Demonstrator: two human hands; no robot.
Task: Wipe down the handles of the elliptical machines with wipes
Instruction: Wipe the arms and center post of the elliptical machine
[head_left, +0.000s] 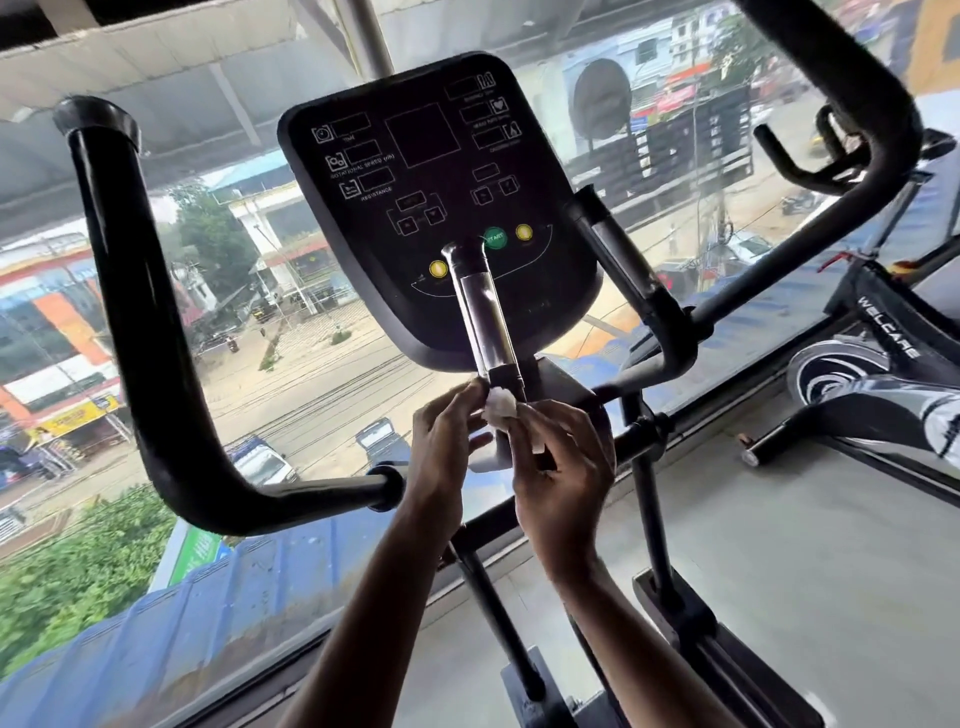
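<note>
While the white wipe is held at the foot of the left pulse-sensor handle, it is gripped from both sides. It is bunched against the black section just below the handle's chrome plate. Its left edge is pinched by the curled thumb and fingertips of the left hand. Its lower part is enclosed by the curled fingers of the right hand, and a scrap of white is seen under those fingers. Behind the handle the dark console is mounted, with its green start button beside the handle's tip. The right pulse-sensor handle is seen just right of the console, and the large left swing handle is seen well apart at the left. A spin bike is parked at the right, beside the window.
</note>
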